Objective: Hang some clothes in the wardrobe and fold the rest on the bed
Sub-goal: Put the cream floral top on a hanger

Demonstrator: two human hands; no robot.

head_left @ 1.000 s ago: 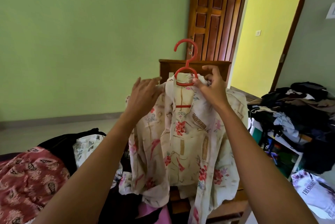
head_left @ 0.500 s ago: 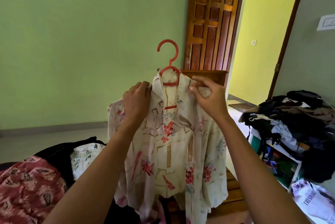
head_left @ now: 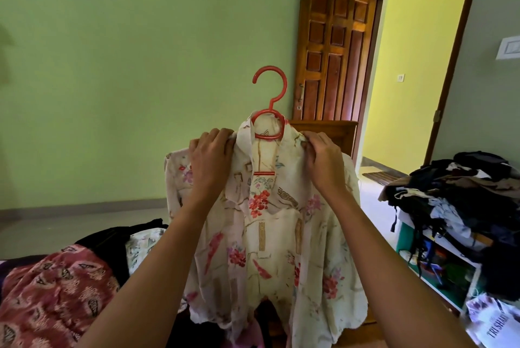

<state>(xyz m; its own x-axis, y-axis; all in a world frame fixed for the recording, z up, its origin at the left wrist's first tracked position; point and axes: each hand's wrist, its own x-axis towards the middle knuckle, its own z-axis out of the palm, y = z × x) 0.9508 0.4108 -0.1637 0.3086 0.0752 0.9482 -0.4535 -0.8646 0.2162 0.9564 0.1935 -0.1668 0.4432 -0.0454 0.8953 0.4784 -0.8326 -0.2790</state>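
Now that the left hand [head_left: 209,152] has closed on the shirt [head_left: 270,235], both hands, the right hand [head_left: 320,156] included, grip its shoulders on the hanger [head_left: 270,102], ready for hanging.

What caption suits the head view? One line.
Left hand and right hand grip the shoulders of a cream floral shirt draped on a red plastic hanger.

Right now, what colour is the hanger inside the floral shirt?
The hanger is red-orange, seen best in the head view, above the collar of the floral shirt.
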